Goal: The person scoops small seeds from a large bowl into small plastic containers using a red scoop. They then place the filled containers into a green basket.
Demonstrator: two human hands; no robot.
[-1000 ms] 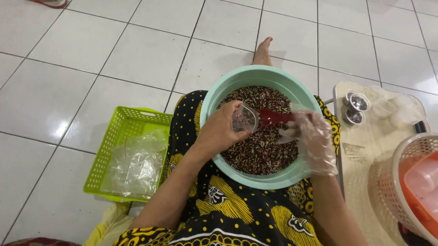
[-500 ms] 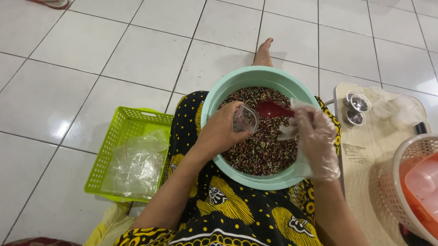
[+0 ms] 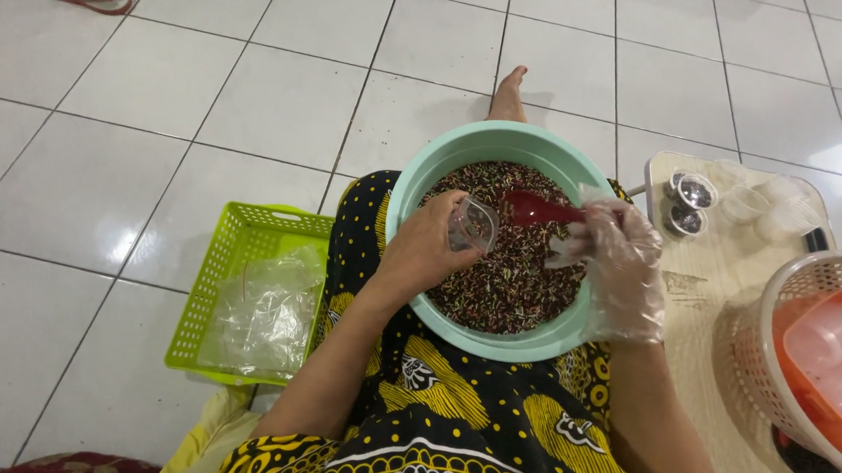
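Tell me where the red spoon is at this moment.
In the head view, the red spoon is inside the green bowl, over the dark mix, held by the gloved right hand, close to the clear cup.

One head-worn camera looks steeply down, close above the fingers (image 3: 438, 230) over the lap-held bowl (image 3: 414, 183).

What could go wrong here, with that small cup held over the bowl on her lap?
The clear cup in the left hand is tilted, so grains could tip back out. The red spoon in the gloved right hand is wider than the cup's mouth, so some may miss it. The green bowl rests on the lap, so it could slide and spill on the tiled floor.
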